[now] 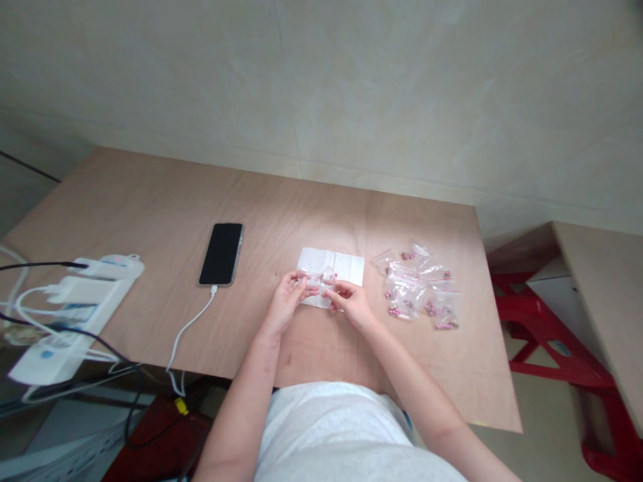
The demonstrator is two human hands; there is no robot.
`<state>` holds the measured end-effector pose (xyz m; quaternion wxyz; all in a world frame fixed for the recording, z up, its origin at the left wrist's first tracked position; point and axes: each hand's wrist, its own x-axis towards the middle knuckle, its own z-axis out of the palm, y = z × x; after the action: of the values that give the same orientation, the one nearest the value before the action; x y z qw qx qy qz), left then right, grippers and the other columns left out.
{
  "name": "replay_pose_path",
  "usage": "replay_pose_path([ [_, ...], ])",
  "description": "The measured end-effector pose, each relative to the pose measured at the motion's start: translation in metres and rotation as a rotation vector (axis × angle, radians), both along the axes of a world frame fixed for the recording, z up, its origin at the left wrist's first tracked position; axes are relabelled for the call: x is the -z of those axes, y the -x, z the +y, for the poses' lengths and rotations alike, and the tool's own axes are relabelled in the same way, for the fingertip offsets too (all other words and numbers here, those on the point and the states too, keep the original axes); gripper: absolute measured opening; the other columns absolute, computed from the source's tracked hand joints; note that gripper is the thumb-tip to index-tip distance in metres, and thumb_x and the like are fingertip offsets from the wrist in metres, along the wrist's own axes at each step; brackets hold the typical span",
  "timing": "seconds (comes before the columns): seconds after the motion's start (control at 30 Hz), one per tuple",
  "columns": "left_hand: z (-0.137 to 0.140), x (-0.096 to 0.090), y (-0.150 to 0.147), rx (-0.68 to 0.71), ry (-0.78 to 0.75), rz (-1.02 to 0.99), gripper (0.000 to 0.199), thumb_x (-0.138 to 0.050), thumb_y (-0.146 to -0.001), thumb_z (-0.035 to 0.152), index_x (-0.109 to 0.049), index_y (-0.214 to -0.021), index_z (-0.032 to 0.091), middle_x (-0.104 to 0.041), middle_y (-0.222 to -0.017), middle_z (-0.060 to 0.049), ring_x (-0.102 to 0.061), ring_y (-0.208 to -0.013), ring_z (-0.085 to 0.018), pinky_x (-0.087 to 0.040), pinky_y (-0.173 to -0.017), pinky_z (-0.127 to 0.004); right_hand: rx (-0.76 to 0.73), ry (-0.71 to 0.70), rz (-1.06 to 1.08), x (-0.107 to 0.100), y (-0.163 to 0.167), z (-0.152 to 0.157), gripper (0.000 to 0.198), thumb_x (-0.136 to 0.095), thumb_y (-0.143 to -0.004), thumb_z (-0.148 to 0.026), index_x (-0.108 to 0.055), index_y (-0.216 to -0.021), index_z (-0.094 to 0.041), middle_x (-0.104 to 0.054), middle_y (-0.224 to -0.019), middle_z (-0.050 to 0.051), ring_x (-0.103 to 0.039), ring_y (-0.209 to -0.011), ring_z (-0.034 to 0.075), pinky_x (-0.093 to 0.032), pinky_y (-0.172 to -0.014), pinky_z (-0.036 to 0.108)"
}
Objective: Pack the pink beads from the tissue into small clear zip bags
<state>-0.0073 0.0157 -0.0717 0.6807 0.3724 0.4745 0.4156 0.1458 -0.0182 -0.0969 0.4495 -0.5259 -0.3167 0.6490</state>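
A small clear plastic bag point(325, 276) with a few pinkish bits inside is held between my two hands. My left hand point(293, 292) pinches its left side, and my right hand point(348, 299) grips the right side with thumb and fingers closed. Below the bag lies a white sheet of paper point(350, 266) with fold lines, partly covered by my fingers. To the right of my right hand sits a loose pile of clear zip bags point(414, 284), several of them holding small pink and gold beads.
A black phone point(222, 254) lies on the wooden table point(281, 214), plugged into a white cable point(188, 325). At the left edge is a white power strip point(95, 308) crowded with plugs and cords. Red stools point(547, 335) stand beneath a second table point(607, 281) on the right.
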Motion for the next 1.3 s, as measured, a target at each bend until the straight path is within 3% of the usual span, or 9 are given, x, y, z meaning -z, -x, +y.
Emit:
replay_pose_path([
  [0.33,0.004,0.005,0.000,-0.028,-0.051,0.083,0.029,-0.060,-0.072,0.030,-0.047,-0.091,0.014,-0.056,-0.091,-0.003,-0.061,-0.065,-0.008,-0.052,-0.070,-0.028,0.049,0.024,-0.062,0.009,0.003,0.005,0.028,-0.062,-0.062,-0.042,-0.063,-0.073,-0.016,-0.065,-0.069,0.003,-0.049,-0.045,0.009,-0.045,-0.047,0.024],
  [0.7,0.002,-0.001,-0.009,-0.057,-0.044,-0.039,0.030,-0.057,-0.074,0.033,-0.051,-0.096,0.014,-0.057,-0.101,-0.007,-0.062,-0.078,-0.014,-0.051,-0.078,-0.035,-0.025,0.140,0.226,0.006,-0.002,0.011,0.029,-0.066,-0.063,-0.040,-0.056,-0.067,-0.013,-0.062,-0.063,0.004,-0.057,-0.050,0.011,-0.047,-0.054,0.024],
  [0.87,0.005,-0.002,-0.002,0.019,-0.060,0.015,0.034,-0.050,-0.078,0.038,-0.054,-0.101,0.014,-0.054,-0.111,-0.011,-0.062,-0.074,-0.015,-0.053,-0.066,-0.031,0.003,0.206,0.317,0.001,-0.006,0.012,0.020,-0.064,-0.068,-0.031,-0.055,-0.068,-0.013,-0.060,-0.059,0.003,-0.056,-0.049,0.011,-0.046,-0.051,0.024],
  [1.07,0.009,0.009,-0.003,0.111,-0.079,0.192,0.041,-0.065,-0.064,0.026,-0.052,-0.102,0.015,-0.057,-0.104,-0.007,-0.058,-0.078,-0.012,-0.050,-0.073,-0.027,-0.045,0.210,0.375,0.002,-0.009,0.014,0.024,-0.066,-0.065,-0.033,-0.055,-0.069,-0.013,-0.058,-0.058,0.001,-0.056,-0.049,0.011,-0.044,-0.048,0.023],
  [1.3,0.011,0.013,-0.010,0.127,-0.107,0.206,0.031,-0.064,-0.066,0.027,-0.053,-0.092,0.014,-0.060,-0.078,-0.001,-0.059,-0.072,-0.012,-0.047,-0.077,-0.029,-0.058,0.162,0.391,0.000,-0.011,0.013,0.025,-0.067,-0.063,-0.035,-0.057,-0.071,-0.014,-0.058,-0.062,0.000,-0.053,-0.048,0.009,-0.043,-0.047,0.022],
])
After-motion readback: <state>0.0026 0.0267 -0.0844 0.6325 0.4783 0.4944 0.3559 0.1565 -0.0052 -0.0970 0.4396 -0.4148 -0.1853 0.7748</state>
